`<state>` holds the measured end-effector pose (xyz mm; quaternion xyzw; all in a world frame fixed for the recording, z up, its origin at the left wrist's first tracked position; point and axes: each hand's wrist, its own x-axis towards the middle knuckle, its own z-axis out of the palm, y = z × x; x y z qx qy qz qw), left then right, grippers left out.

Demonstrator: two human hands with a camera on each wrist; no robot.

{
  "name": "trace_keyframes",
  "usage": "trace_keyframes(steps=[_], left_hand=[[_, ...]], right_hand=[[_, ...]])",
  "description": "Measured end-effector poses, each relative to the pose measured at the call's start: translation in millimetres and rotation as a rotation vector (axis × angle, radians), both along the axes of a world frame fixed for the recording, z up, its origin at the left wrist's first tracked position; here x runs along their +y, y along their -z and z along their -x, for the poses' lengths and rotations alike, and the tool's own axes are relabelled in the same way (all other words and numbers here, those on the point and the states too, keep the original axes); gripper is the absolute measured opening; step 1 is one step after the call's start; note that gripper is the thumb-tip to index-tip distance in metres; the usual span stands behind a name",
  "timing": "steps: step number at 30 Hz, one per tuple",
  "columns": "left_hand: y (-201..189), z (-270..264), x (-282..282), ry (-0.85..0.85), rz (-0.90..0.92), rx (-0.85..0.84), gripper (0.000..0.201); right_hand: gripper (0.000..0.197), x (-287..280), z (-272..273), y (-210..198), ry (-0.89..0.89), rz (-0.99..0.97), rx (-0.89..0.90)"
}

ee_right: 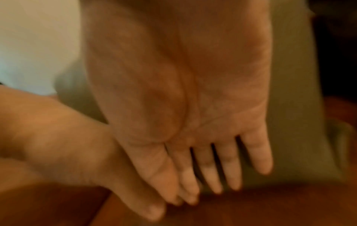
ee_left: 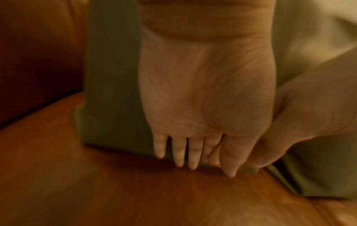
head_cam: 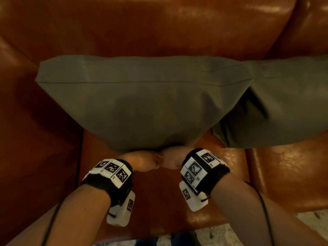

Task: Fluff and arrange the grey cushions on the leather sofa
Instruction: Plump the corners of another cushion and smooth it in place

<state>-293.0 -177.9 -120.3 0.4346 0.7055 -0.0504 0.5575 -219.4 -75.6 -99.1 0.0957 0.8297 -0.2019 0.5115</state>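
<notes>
L hand point(head_cam: 142, 161) & R hand point(head_cam: 171, 159): side by side, thumbs touching, fingers straight & together, flat against lower front face of grey cushion point(head_cam: 142, 103); neither grips anything. Cushion: upright on seat of leather sofa point(head_cam: 159, 29), top leaning on backrest, bottom edge on seat near L armrest corner; second grey cushion point(head_cam: 287, 103) just beside it on R, overlapping behind its R corner. Black wrist bands w/ b&w marker tags point(head_cam: 113, 170) on both wrists; pale floor strip past seat front edge.
</notes>
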Motion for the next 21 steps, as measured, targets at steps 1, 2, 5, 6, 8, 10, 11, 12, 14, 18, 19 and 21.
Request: trace_keyframes(steps=[1,2,5,6,8,10,11,12,14,18,19,21], left_hand=[[12.1,2.5,-5.1,-0.025,-0.010,-0.013,0.029],[22.9,4.4,-11.0,-0.050,0.001,-0.004,0.038],[41.2,10.3,-31.8,-0.149,0.013,0.035,0.059],[45.8,13.5,-39.8,-0.229,0.001,0.027,0.059],[53.9,23.9,-58.8,-0.399,-0.041,0.033,0.055],[64.5,35.7,-85.1,-0.499,-0.016,0.155,0.054],[68.1,39.9,-99.6,-0.541,-0.009,0.223,0.055],[66.8,41.4,-112.1,-0.569,-0.021,0.286,0.055],[53.0,36.6,-129.3,-0.633,-0.148,0.435,0.046],[-15.0,-0.6,-119.7,-0.511,-0.780,0.727,0.028],[-32.5,-10.5,-107.5,-0.458,-0.972,0.760,0.025],[-59.4,-19.3,-74.0,-0.388,-1.209,0.806,0.028]], right_hand=[[0.034,2.0,-3.4,12.5,0.036,-0.002,0.026],[0.034,5.1,-8.5,24.9,0.086,-0.001,0.045],[0.050,20.8,-27.4,54.7,0.317,-0.013,0.002],[0.051,26.5,-34.5,59.6,0.364,-0.031,-0.007],[0.046,38.6,-51.0,72.2,0.475,-0.070,0.008],[0.039,46.4,-67.2,65.6,0.595,-0.099,0.060],[0.037,50.8,-75.6,63.8,0.669,-0.135,0.090],[0.038,53.9,-83.4,57.8,0.782,-0.185,0.113],[0.041,56.8,-96.1,43.8,0.961,-0.280,0.193],[0.014,17.0,-94.4,-22.7,0.870,-0.364,0.924],[0.013,-0.9,-84.6,-45.3,0.774,-0.304,1.207],[0.023,-25.4,-56.3,-69.4,0.584,-0.209,1.566]])
